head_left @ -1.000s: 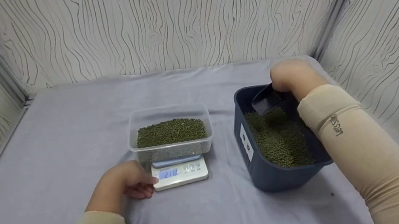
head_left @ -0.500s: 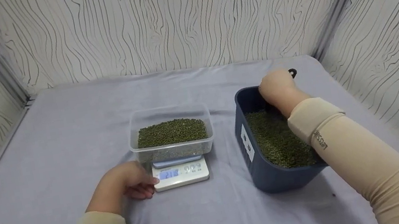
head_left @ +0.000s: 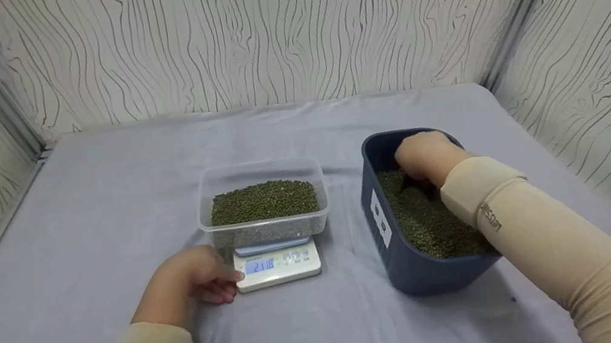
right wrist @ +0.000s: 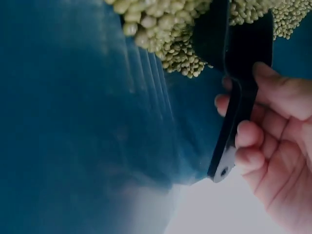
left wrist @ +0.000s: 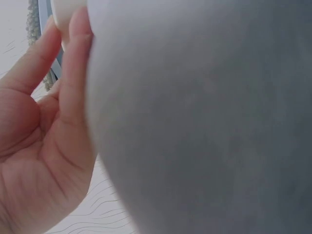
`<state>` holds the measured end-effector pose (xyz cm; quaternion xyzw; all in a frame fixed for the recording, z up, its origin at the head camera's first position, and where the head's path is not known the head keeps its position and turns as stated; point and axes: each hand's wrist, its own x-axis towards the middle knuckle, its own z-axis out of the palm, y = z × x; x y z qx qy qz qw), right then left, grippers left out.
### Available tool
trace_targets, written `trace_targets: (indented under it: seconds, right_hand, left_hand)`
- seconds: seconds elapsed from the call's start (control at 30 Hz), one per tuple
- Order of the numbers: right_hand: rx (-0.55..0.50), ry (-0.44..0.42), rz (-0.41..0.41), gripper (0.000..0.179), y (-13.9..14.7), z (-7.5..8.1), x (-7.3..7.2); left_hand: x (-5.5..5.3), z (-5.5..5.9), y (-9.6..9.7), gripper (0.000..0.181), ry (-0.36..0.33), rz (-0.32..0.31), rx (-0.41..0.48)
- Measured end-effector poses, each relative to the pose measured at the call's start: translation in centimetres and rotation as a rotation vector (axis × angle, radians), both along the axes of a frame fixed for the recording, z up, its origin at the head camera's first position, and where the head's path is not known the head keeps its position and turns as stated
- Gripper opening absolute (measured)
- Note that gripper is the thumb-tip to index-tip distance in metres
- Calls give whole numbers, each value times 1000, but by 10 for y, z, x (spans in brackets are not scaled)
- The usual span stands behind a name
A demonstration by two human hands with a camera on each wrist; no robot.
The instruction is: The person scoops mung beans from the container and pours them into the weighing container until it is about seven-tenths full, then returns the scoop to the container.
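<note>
My right hand [head_left: 428,155] reaches down inside a dark blue bin [head_left: 438,273] of green mung beans [head_left: 430,225]. In the right wrist view, its fingers and thumb grip the handle of a black scoop [right wrist: 233,124], whose bowl is among the beans. At the left, my left hand [head_left: 199,274] pinches the near left corner of a white kitchen scale [head_left: 279,274] between thumb and fingers. A clear plastic container [head_left: 266,231] partly filled with mung beans stands on the scale's platform. The lit display shows digits like 211.8.
A pale lilac cloth [head_left: 117,183] covers the table. One dark speck [head_left: 513,299] lies on it near the bin's front right. Wood-grain patterned panels [head_left: 283,28] with grey corner posts enclose the back and sides.
My right hand has moved down and slightly left into the bin, carrying the scoop into the beans. The left hand stays at the scale's corner.
</note>
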<state>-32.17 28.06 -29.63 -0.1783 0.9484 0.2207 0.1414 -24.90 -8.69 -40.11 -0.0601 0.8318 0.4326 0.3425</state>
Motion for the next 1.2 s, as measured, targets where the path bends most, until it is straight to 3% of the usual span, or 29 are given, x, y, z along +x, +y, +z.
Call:
trace_targets:
  seconds: [0.43, 0.73, 0.9, 1.2]
  right_hand:
    - [-71, -177, 10, 19, 5, -5, -4]
    - [-203, -309, -126, 23, 8, -5, -5]
    - [-307, -428, -195, 28, 11, -6, -6]
    - [-414, -499, -215, 26, 15, -7, -7]
  left_hand:
    - [-1, -1, 0, 19, -7, 4, -14]
    - [-1, -1, 0, 17, -21, 14, 6]
    - [-1, 0, 1, 18, -24, 6, -11]
    - [-2, 0, 0, 19, -33, 6, -27]
